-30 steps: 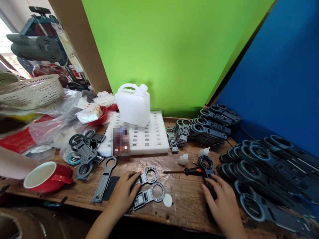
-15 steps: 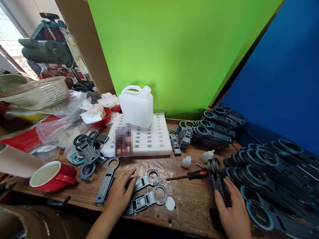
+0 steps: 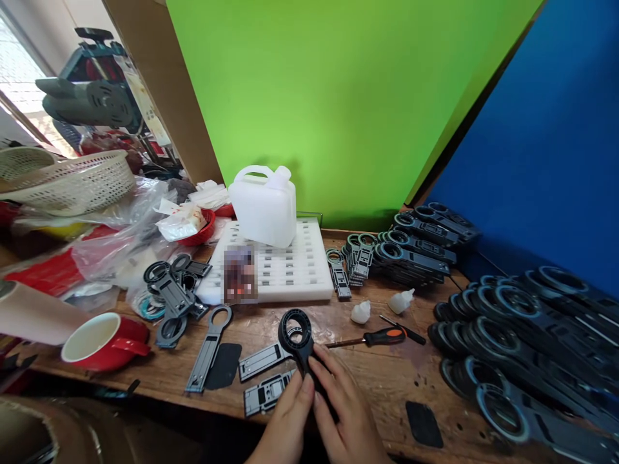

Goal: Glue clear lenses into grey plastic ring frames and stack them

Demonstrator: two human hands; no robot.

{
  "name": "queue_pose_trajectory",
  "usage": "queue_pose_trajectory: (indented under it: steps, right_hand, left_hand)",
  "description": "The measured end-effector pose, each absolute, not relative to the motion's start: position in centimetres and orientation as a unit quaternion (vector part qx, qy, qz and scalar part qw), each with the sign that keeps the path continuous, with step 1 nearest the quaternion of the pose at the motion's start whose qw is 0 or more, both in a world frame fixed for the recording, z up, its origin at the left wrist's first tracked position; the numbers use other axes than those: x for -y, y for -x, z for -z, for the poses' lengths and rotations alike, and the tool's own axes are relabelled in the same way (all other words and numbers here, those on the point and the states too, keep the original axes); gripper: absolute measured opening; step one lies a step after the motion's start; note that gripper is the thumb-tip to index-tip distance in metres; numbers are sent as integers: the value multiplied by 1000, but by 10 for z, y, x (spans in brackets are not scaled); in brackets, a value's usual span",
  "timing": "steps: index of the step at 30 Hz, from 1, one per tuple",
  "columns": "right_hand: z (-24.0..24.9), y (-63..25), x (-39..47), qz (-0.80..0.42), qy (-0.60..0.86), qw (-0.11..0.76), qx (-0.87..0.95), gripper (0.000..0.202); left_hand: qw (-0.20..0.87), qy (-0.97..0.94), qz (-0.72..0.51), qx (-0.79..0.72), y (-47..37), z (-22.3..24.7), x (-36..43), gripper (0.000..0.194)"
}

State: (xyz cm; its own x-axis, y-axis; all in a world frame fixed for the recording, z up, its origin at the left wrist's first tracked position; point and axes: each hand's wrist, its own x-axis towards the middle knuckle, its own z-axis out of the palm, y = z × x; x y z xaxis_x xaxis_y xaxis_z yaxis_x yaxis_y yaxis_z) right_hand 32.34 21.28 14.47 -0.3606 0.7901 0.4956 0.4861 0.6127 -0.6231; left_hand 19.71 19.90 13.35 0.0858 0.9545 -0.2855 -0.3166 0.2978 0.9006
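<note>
Near the table's front edge, my left hand [image 3: 286, 422] and my right hand [image 3: 345, 412] both grip a black ring-ended part [image 3: 296, 330], its ring pointing away from me. Behind and left of it lie two grey ring-ended parts, one with a plain grey body [image 3: 262, 362], the other with a detailed body [image 3: 267, 392] partly covered by my left hand. Another grey part [image 3: 206, 354] rests farther left beside a black pad [image 3: 225, 366]. To the right is a screwdriver [image 3: 384, 337] with an orange and black handle.
Stacks of dark ring-ended parts [image 3: 522, 341] fill the right side. A white foam tray [image 3: 309, 277] holds a white jug [image 3: 265, 209]. A red mug [image 3: 109, 341] stands at left. Two small translucent bottles [image 3: 360, 312] [image 3: 401, 301] sit behind the screwdriver.
My right hand has come from the right-hand stacks to the middle with the black part. My left hand has moved right and now holds it too.
</note>
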Motion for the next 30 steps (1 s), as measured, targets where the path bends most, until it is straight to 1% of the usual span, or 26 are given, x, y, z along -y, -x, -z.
queue_pose_trajectory:
  steps: [3, 6, 8, 10, 13, 16, 19, 24, 27, 30]
  right_hand:
    - [-136, -324, -213, -220, 442, 386, 779, 61]
    - [-128, -325, -213, -310, 464, 387, 734, 57]
    - [-125, -326, -215, -375, 466, 411, 688, 48]
    - [-124, -327, -217, -432, 474, 446, 625, 44]
    - [-122, -330, -219, -484, 481, 462, 566, 43]
    - [-119, -332, -218, -502, 487, 449, 556, 46]
    - [-118, -330, -216, -514, 492, 443, 544, 50]
    - [-122, -328, -214, -538, 504, 445, 508, 53]
    - [-123, -330, -213, -542, 500, 448, 505, 50]
    - [-123, -330, -213, -552, 490, 447, 505, 49]
  left_hand:
    - [655, -335, -482, -476, -195, -127, -196, 56]
    - [595, -425, -444, -518, -192, -131, -198, 53]
    - [507, -528, -396, -554, -183, -140, -203, 47]
    - [398, -600, -355, -596, -167, -150, -213, 41]
    - [228, -617, -330, -677, -134, -162, -235, 40]
    - [123, -603, -297, -730, -105, -166, -257, 39]
    - [89, -609, -251, -747, -93, -164, -270, 38]
    - [82, -619, -215, -751, -92, -160, -280, 35]
    - [84, -618, -231, -747, -91, -163, -281, 33]
    - [106, -607, -296, -730, -98, -164, -271, 31]
